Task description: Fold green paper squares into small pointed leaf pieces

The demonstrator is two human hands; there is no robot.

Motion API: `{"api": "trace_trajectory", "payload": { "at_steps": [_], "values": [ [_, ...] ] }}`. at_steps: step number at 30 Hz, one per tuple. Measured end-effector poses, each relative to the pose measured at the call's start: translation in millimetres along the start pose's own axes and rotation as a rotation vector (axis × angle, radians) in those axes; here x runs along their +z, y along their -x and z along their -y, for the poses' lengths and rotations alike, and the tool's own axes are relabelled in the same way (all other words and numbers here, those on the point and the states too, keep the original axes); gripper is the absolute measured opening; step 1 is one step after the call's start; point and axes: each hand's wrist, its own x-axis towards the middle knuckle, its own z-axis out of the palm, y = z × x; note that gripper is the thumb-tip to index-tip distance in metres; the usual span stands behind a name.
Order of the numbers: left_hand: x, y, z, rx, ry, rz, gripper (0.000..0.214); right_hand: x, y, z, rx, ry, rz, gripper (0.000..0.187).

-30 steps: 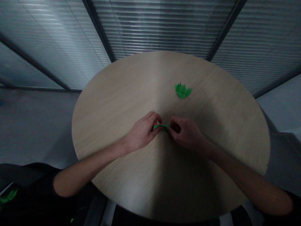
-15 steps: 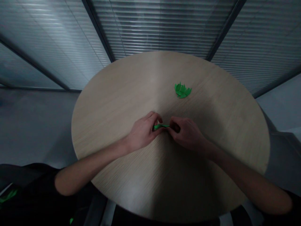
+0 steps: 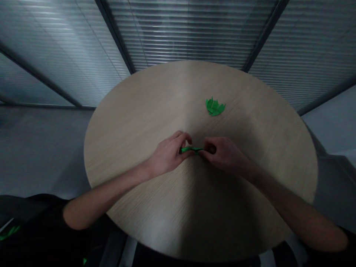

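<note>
A small folded piece of green paper [image 3: 191,149] lies low over the middle of a round wooden table [image 3: 133,111]. My left hand [image 3: 168,154] pinches its left end with thumb and fingers closed. My right hand [image 3: 224,155] pinches its right end, fingers curled in. Both hands rest on or just above the tabletop, close together. A little pile of several folded green paper pieces [image 3: 215,106] sits farther back and to the right, apart from both hands.
Glass walls with horizontal blinds [image 3: 189,29] and dark frames stand right behind the table's far edge. Grey floor shows left and right of the table. The near table edge is at my lap, where dark clothing shows.
The hands have barely moved. My right hand has shifted slightly to the right, so a little more of the green strip shows between the two hands.
</note>
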Motion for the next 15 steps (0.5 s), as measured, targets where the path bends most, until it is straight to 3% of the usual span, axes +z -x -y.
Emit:
{"api": "trace_trajectory", "payload": {
  "at_steps": [9,15],
  "values": [
    [-0.7,0,0,-0.005,-0.010,0.017,0.018,-6,-3,-17,0.027,-0.155,0.098,0.021],
    [-1.9,2,1,0.032,-0.020,0.033,0.017,-2,-4,-22,0.009,-0.289,-0.052,0.019]
  ]
}}
